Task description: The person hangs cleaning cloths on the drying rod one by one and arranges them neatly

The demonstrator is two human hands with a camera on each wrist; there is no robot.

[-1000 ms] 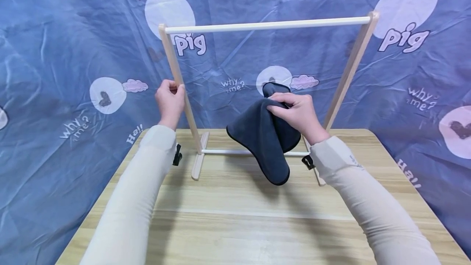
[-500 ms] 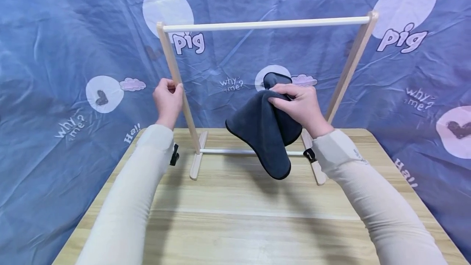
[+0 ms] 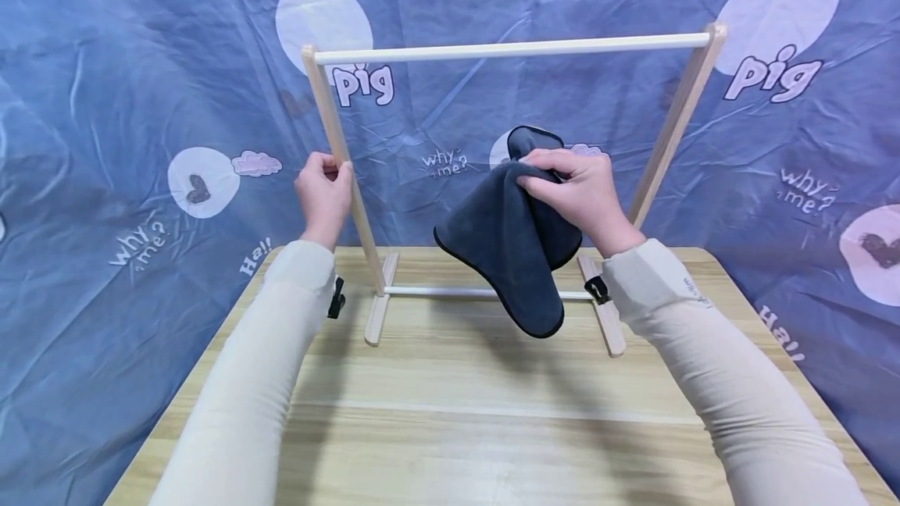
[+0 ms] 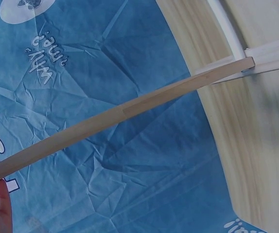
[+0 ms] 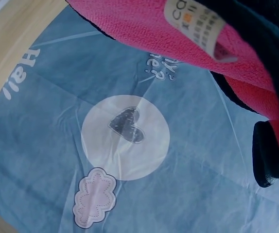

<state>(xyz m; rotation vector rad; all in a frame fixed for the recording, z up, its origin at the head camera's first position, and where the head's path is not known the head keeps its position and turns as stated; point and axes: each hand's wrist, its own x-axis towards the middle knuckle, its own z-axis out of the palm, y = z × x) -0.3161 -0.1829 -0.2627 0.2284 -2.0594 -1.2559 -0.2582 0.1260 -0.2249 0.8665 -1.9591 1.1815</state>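
Note:
A small wooden rack (image 3: 509,48) stands on the wooden table (image 3: 450,412). My left hand (image 3: 325,194) grips the rack's left upright (image 3: 344,170), which crosses the left wrist view as a slanted post (image 4: 130,109). My right hand (image 3: 580,195) holds a bunched dark grey cloth (image 3: 509,244) in the air, between the uprights and below the top bar. The cloth hangs down toward the rack's lower rail (image 3: 436,290). In the right wrist view the cloth's pink inner side (image 5: 178,34) and a white label (image 5: 194,22) show.
A blue printed sheet (image 3: 141,100) with pig and heart pictures covers the wall behind and drapes beside the table. The rack's right upright (image 3: 668,139) stands just right of my right hand. Its feet (image 3: 380,311) rest near the table's far edge.
My right hand has lifted the cloth a little higher and slightly right. My left hand stays on the left upright.

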